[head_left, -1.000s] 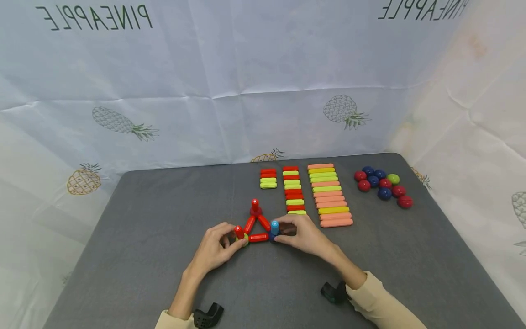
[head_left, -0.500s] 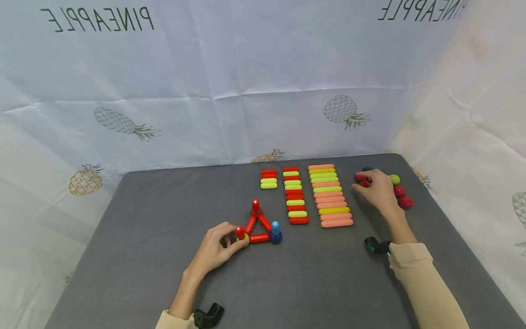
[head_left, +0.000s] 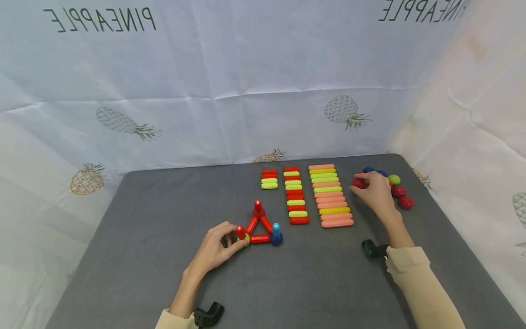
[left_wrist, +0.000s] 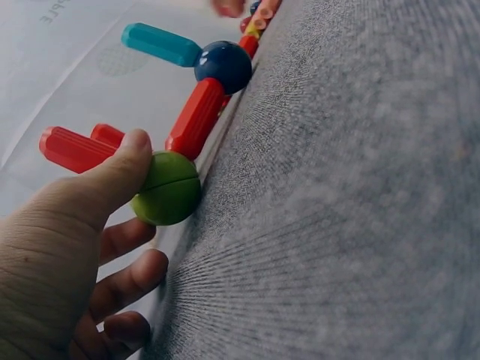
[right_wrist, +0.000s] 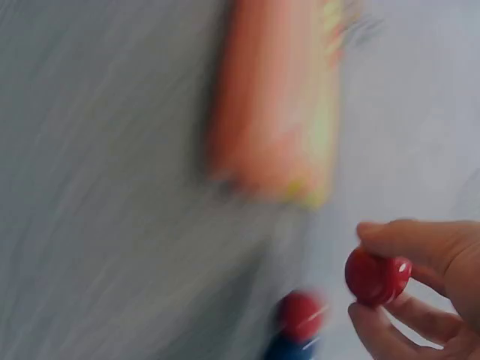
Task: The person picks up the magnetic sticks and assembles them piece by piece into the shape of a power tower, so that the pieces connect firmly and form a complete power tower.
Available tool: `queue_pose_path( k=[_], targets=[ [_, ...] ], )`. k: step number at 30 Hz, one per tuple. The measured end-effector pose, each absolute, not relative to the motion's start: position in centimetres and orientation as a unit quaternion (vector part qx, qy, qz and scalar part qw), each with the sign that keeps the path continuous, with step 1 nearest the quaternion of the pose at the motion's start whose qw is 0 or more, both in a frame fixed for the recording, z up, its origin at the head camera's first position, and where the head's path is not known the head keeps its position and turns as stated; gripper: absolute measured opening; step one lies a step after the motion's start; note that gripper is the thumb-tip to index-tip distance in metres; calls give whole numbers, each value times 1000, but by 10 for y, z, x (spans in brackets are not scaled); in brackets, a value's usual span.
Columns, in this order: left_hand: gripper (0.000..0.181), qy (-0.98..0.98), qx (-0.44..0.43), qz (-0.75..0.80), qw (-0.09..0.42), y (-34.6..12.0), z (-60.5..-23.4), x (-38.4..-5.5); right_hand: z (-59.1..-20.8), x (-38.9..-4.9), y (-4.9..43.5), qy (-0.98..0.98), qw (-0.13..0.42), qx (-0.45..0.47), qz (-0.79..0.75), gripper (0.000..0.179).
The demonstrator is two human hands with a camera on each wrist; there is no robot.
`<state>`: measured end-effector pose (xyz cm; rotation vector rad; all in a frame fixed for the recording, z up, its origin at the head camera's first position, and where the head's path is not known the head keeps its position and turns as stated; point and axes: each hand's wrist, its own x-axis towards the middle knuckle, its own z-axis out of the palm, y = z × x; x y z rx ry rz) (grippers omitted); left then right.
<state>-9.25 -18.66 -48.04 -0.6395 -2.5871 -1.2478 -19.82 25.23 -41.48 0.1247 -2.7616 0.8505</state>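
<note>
Three balls joined by red sticks (head_left: 260, 239) form a triangle on the table, with an upright stick on each ball. My left hand (head_left: 215, 244) pinches its near-left green ball (left_wrist: 171, 199), thumb beside the upright red stick (left_wrist: 71, 148). On the right corner is a dark blue ball (left_wrist: 223, 67) bearing a light blue stick (left_wrist: 161, 45); at the far corner is a red ball (head_left: 258, 211) with a red stick on top. My right hand (head_left: 377, 194) holds a glossy red ball (right_wrist: 369, 276) between thumb and fingers, at the ball group.
Loose red, blue and green balls (head_left: 406, 203) lie at the table's right, partly behind the right hand. Rows of short red and yellow-green sticks (head_left: 297, 208) and longer orange and yellow sticks (head_left: 334, 211) lie between the triangle and the balls. A pineapple-print cloth (head_left: 205, 128) hangs behind.
My right hand has left the dark blue corner ball, reached right to the loose balls and gripped a red one, now drawn slightly left. My left hand stays at the green ball.
</note>
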Motion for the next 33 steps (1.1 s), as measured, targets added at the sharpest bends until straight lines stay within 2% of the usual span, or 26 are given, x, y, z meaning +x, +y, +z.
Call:
queue_pose_path(
  k=[3, 5, 9, 15, 22, 33],
  targets=[
    [18, -877, -212, -421, 95, -187, -481, -92, -398, -185, 226, -915, 163, 94, 356, 37],
    [18, -878, -210, -421, 92, -187, -481, -92, -387, -174, 204, -894, 162, 127, 399, 35],
    [19, -881, -209, -416, 88, -187, -480, -92, -374, -147, 158, -864, 116, 205, 444, 34],
    [33, -891, -199, -402, 64, -187, -478, -91, -379, -119, 113, -846, 44, 296, 441, 33],
    [37, -903, -186, -385, 34, -187, -476, -91, -393, -115, 97, -842, 41, 334, 423, 29],
    [36, -903, -184, -387, 40, -187, -477, -90, -398, -113, 95, -842, 29, 328, 427, 36]
  ],
)
